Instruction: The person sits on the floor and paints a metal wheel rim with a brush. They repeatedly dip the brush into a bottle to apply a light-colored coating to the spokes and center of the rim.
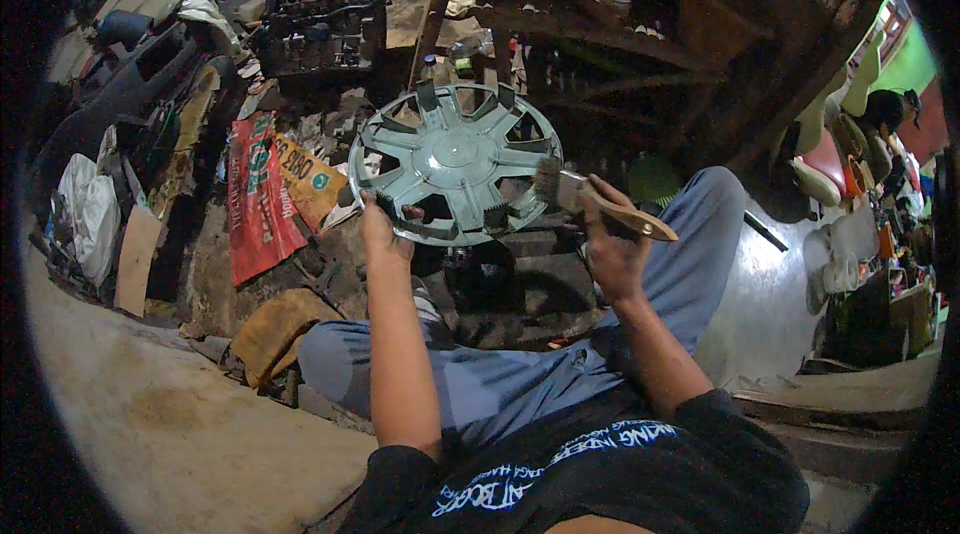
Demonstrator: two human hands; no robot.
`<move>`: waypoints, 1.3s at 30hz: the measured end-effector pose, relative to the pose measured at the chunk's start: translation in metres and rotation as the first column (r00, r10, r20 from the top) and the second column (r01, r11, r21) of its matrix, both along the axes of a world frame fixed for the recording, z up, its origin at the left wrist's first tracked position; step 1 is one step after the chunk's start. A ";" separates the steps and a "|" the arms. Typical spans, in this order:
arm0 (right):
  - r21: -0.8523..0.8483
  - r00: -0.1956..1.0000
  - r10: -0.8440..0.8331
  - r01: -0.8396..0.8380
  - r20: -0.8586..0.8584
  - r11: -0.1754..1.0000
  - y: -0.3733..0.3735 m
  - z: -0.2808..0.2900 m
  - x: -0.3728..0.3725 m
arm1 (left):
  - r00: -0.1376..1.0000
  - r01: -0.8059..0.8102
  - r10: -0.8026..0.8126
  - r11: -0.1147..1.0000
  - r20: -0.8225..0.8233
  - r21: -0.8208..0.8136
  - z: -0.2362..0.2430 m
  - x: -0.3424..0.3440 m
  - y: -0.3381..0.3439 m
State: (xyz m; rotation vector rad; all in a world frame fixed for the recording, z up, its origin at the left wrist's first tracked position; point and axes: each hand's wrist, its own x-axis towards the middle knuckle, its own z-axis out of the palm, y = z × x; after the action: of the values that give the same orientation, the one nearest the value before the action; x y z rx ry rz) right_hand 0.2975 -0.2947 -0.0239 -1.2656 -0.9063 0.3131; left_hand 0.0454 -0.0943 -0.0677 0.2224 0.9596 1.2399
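Note:
My left hand (385, 224) grips the lower left edge of a silver-grey plastic wheel cover (452, 156), which has wide spokes around a round centre and is held tilted in front of me. My right hand (612, 244) holds a paintbrush (640, 222) by its pale wooden handle, with the bristles at the right lower part of the wheel cover's rim. Whether the bristles touch the plastic, I cannot tell.
An engine block with a red top (325, 19) lies at the back. Red and orange sacking (265, 234), car parts and rags clutter the left. Wooden posts (430, 19) rise behind the wheel cover. A metal sheet (750, 304) and piled goods are at the right.

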 end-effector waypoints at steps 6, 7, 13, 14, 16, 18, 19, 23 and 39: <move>0.035 0.988 0.097 -0.102 0.117 0.994 0.031 -0.091 0.025 | 0.976 0.097 -0.085 0.994 -0.202 0.049 0.016 0.025 -0.011; 0.011 0.981 0.079 -0.082 0.179 0.997 0.032 -0.073 0.022 | 0.960 0.091 -0.065 0.992 -0.273 0.083 0.021 0.019 -0.014; 0.074 0.859 0.146 -0.207 0.491 0.975 0.020 -0.044 0.013 | 0.944 0.038 0.001 0.993 -0.329 0.111 0.016 0.014 -0.013; 0.098 0.829 0.140 -0.228 0.542 0.969 0.013 -0.046 0.003 | 0.942 0.009 0.029 0.994 -0.333 0.111 0.012 0.014 -0.013; 0.015 0.860 0.199 -0.232 0.470 0.972 -0.004 -0.056 -0.011 | 0.938 -0.042 0.078 0.993 -0.338 0.112 0.007 0.018 -0.013; -0.066 0.897 0.208 -0.198 0.390 0.978 -0.009 -0.077 -0.007 | 0.920 -0.024 0.076 0.990 -0.384 0.138 0.011 0.027 -0.018; -0.032 0.882 0.175 -0.179 0.437 0.983 -0.004 -0.076 -0.009 | 0.907 -0.024 0.085 0.988 -0.413 0.152 0.015 0.025 -0.021; -0.286 0.977 0.208 -0.215 -0.053 0.934 -0.018 -0.046 -0.015 | 0.890 -0.043 0.101 0.989 -0.445 0.140 0.028 0.021 -0.024; -0.023 0.877 0.185 -0.195 0.444 0.981 -0.012 -0.058 -0.006 | 0.928 -0.060 0.120 0.983 -0.352 0.175 0.003 0.014 -0.012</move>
State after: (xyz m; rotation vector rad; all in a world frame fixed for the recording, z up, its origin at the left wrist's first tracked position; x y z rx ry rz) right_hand 0.2915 -0.3065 -0.0821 -1.2513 -1.4299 0.1655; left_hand 0.0592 -0.1066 -0.0645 0.5558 1.1959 1.3917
